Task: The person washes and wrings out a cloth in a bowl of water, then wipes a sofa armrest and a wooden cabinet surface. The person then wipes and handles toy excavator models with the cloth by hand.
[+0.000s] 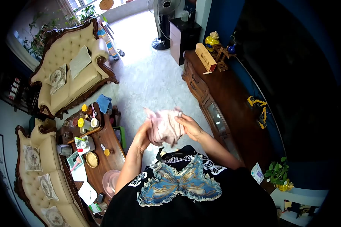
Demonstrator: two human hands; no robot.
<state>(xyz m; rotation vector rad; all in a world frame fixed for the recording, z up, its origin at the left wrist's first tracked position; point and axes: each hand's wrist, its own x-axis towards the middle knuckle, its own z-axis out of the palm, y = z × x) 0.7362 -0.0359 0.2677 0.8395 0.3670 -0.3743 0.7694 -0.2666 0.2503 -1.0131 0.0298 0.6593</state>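
Observation:
A crumpled pale pink cloth is held up between my two hands, in front of my chest and above the grey floor. My left hand grips its left side, with the fingers partly hidden behind the fabric. On the opposite side, my right hand has its thumb over the front of the cloth and its other fingers around the edge. The cloth's ends stick up and hang down in loose folds.
To the left, a wooden coffee table bears jars, a woven basket and a blue cloth. Beige sofas stand beyond it. A long wooden cabinet runs along the right, with a fan ahead.

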